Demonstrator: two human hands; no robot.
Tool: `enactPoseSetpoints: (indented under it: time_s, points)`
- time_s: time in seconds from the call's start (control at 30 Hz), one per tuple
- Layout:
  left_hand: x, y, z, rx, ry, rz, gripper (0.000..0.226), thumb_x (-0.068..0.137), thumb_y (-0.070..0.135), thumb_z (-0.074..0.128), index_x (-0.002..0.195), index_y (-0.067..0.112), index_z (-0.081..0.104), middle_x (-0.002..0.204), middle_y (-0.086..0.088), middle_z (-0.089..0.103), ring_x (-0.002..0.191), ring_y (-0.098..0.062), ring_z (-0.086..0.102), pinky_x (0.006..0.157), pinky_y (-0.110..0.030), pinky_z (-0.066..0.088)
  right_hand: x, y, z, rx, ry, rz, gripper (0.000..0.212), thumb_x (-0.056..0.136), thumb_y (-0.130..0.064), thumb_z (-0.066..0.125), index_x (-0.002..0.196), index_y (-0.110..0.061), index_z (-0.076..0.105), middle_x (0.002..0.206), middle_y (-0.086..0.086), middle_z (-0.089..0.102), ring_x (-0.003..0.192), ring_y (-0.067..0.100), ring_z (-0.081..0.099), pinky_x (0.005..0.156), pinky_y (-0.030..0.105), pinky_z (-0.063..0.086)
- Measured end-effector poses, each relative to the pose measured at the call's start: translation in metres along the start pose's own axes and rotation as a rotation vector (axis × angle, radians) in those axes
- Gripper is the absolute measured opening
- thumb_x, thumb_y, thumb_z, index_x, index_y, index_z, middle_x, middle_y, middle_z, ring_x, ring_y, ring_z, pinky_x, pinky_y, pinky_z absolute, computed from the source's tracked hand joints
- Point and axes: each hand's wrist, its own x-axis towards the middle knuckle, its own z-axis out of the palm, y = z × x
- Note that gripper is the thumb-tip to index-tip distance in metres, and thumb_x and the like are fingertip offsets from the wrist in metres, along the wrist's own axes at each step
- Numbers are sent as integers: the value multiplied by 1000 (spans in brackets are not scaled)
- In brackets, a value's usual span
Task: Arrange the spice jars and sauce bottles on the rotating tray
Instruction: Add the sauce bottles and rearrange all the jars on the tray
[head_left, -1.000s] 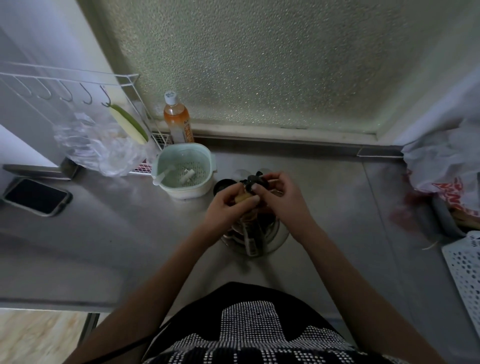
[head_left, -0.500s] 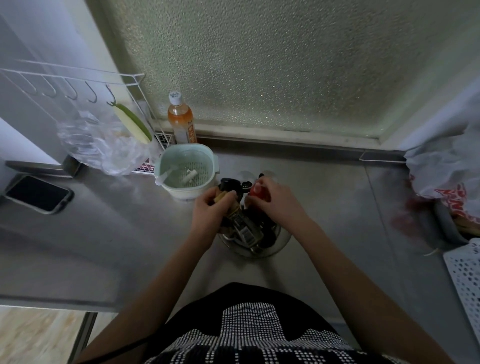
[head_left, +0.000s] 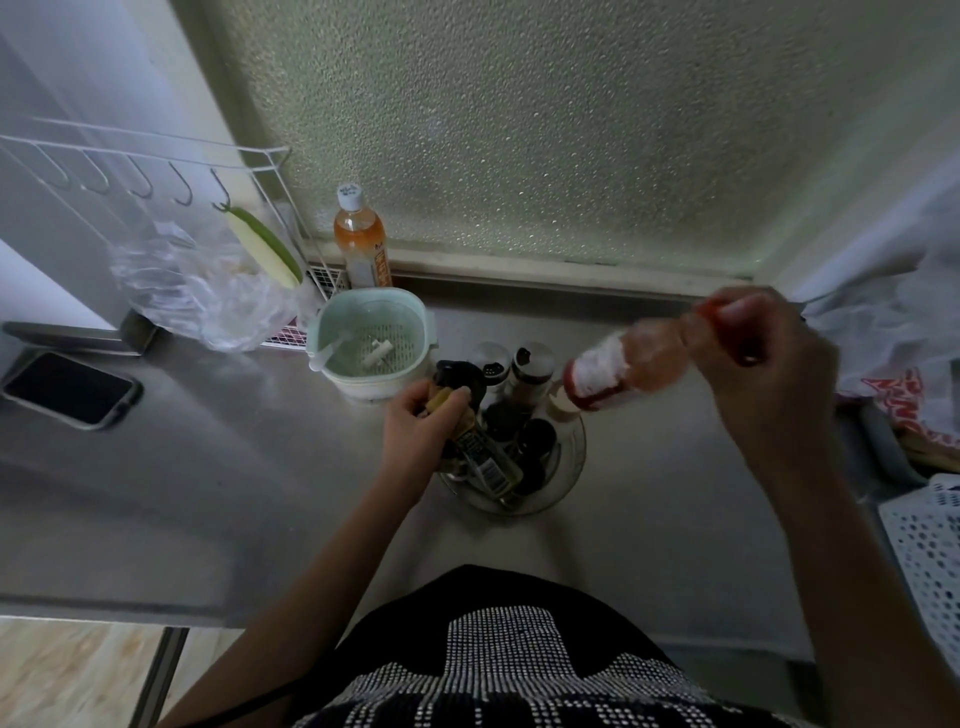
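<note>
The right hand (head_left: 763, 358) pinches a red-capped sauce bottle (head_left: 623, 371) by its neck, lifted right of the rotating tray (head_left: 569, 470), while the left hand (head_left: 421, 436) grips a yellow-capped bottle (head_left: 480, 452) standing tilted in the tray.

We note the sauce bottle (head_left: 621, 371) is motion-blurred, its label unreadable. The left hand (head_left: 421, 439) hides the yellow bottle's (head_left: 480, 452) neck. The white basket (head_left: 930, 551) is cut off at right.
</note>
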Motion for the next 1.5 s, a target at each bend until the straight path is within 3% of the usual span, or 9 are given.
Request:
enactPoseSetpoints:
  time_s: [0.17, 0.3, 0.5, 0.7, 0.97, 1.13, 1.23, 1.4, 1.5]
  points:
    - [-2, 2, 2, 21, -10, 10, 48, 83, 12, 65, 41, 29, 50, 44, 11, 47, 51, -8, 48, 49, -27, 41, -44, 34, 5, -80, -186, 120, 12, 83, -17, 67, 85, -9, 58, 71, 9, 65, 50, 17, 60, 45, 18, 50]
    - [-2, 0, 1, 24, -5, 11, 48, 81, 12, 67, 41, 30, 46, 50, 8, 45, 56, -13, 49, 51, -28, 41, -61, 46, 37, -27, -324, 188, 13, 82, -18, 69, 84, -16, 57, 74, 4, 64, 60, 23, 65, 53, 41, 57]
    - [-2, 0, 1, 43, 2, 26, 46, 81, 11, 67, 43, 29, 50, 42, 13, 47, 53, -9, 48, 53, -27, 42, -70, 60, 70, -105, -548, 130, 18, 81, -21, 69, 95, -15, 60, 81, 6, 64, 70, 24, 59, 66, 39, 50]
    - [-3, -1, 3, 55, -19, 34, 45, 81, 8, 67, 44, 27, 49, 41, 14, 48, 48, -2, 48, 47, -17, 43, -69, 64, 80, -70, -545, 146, 19, 83, -17, 66, 100, -15, 57, 89, 0, 60, 76, 18, 54, 67, 25, 41]
    - [-7, -4, 5, 135, -27, 81, 37, 79, 8, 68, 51, 26, 50, 46, 11, 47, 45, -2, 45, 38, -17, 41, -82, 68, 78, -119, -541, 238, 32, 89, -25, 55, 119, -25, 44, 115, 6, 53, 90, 22, 55, 78, 39, 47]
    - [-6, -5, 5, 152, -25, 94, 35, 78, 9, 69, 52, 27, 53, 49, 9, 47, 49, -6, 47, 42, -20, 42, -88, 35, 66, -167, -221, 97, 39, 87, -31, 56, 122, -20, 46, 103, 7, 58, 87, 21, 56, 71, 37, 51]
    - [-5, -8, 4, 157, -25, 121, 29, 77, 8, 69, 58, 26, 57, 54, 9, 51, 52, -6, 48, 49, -20, 44, -99, 11, 68, -143, -379, -6, 30, 81, -37, 48, 110, -26, 51, 101, 1, 66, 79, 20, 65, 61, 29, 51]
    - [-7, -7, 2, 159, -4, 193, 18, 69, 19, 69, 60, 28, 57, 52, 13, 53, 54, -2, 47, 52, -19, 43, -61, -3, 95, -245, -418, -105, 26, 88, -12, 53, 113, -17, 58, 110, 8, 63, 100, 26, 57, 74, 31, 47]
    - [-9, -6, 1, 168, -36, 224, 8, 65, 30, 67, 65, 28, 60, 56, 15, 57, 56, -2, 48, 54, -20, 43, -19, -3, 119, -491, -679, -178, 27, 88, -17, 50, 114, -17, 54, 105, 10, 62, 98, 29, 54, 72, 35, 39]
